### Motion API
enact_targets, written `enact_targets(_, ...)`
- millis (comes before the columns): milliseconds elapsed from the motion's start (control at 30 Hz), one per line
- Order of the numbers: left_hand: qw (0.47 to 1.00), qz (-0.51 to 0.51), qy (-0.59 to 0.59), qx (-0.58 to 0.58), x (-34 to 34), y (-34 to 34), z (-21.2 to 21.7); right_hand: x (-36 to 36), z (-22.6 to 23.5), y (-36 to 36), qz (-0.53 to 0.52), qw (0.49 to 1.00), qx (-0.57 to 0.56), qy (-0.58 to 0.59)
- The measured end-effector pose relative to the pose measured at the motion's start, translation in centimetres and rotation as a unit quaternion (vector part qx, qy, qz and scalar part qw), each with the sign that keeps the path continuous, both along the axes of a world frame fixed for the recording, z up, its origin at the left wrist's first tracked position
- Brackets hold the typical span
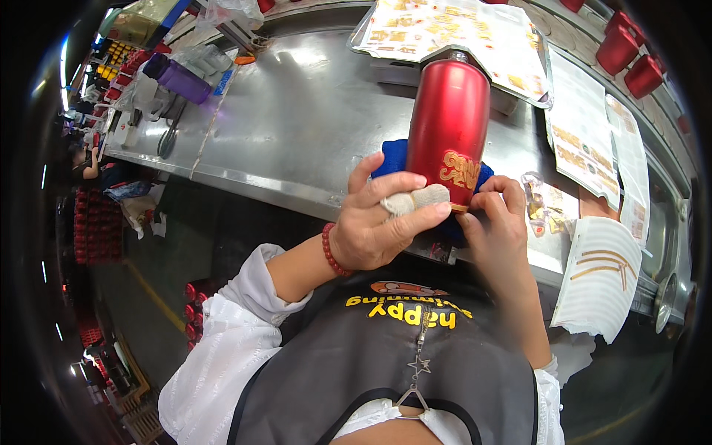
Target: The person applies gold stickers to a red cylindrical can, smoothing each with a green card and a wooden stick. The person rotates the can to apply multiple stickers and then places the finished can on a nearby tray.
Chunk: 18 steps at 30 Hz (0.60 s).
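Observation:
A glossy red metal bottle (451,111) lies on a blue cloth (391,157), its bare neck pointing away from me. Gold lettering (460,170) decorates its side near the base. Along the base edge runs a narrow gold strip (458,208). My left hand (374,222) is closed at the bottle's lower left; a pale cloth finger cover (419,199) wraps one finger, which presses by the base. My right hand (498,222) grips the base's right side, thumb at the strip's end and other fingers curled. Its palm side is partly hidden.
A tray (545,93) carries sheets of gold decals behind the bottle. White decal sheets (582,159) lie to the right; a ridged white sheet (601,274) with thin gold strips overhangs the metal table's edge. Left stand a purple bottle (178,80) and scissors (169,137). Red cups (619,48) stand far right.

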<state>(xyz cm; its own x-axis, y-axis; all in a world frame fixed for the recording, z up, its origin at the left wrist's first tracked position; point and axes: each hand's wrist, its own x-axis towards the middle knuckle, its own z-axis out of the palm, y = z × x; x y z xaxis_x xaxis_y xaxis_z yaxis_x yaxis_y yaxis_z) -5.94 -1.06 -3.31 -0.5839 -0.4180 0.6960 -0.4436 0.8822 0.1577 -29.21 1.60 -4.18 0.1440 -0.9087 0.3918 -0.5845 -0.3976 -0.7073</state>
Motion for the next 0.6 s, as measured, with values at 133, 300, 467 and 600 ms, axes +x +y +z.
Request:
enact_targets(133,0.977,0.049,0.151,0.145,-1.2,-1.6,0.1,-0.1,0.0,0.0,0.003,1.0,0.003,0.006)
enact_targets(300,0.947,0.052,0.168,0.268,-2.0,-1.6,-0.5,-0.1,0.3,0.0,-0.001,1.0,0.011,0.008)
enact_targets(467,0.964,0.066,0.111,0.232,-2.2,-1.5,0.4,0.1,0.0,0.0,-0.001,1.0,0.001,0.007)
enact_targets(600,0.965,0.066,0.117,0.226,-2.7,-1.4,0.5,0.1,0.2,0.0,-0.002,1.0,0.009,0.004)
